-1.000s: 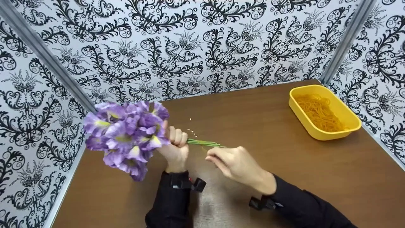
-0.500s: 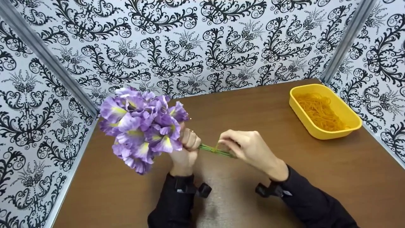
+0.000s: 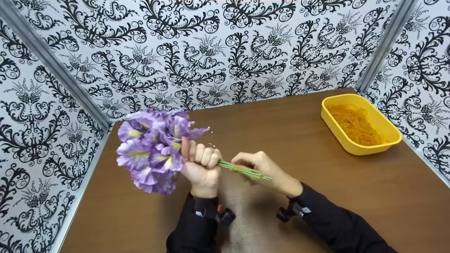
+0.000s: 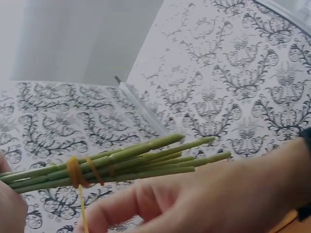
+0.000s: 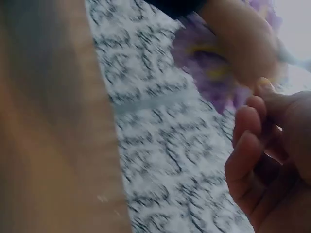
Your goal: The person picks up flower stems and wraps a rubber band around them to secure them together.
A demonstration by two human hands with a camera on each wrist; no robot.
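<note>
My left hand grips a bunch of purple artificial irises by the stems, just below the blooms. The green stems stick out to the right of that fist. A yellow-orange rubber band is wound around them in the left wrist view, and one stretched strand runs down to the fingers of my right hand. That hand pinches the strand, on the far side of the stems in the head view. Its fingertips are partly hidden there. The right wrist view is blurred, with the right fingers curled.
A yellow plastic container holding many rubber bands stands at the back right of the brown table. A few tiny pale specks show behind the left hand. Patterned wall panels enclose the table at the back and sides.
My right hand has drawn the strand around the stems, from the near side over the top to behind them. The left hand has turned the bouquet and shifted slightly to the right.
</note>
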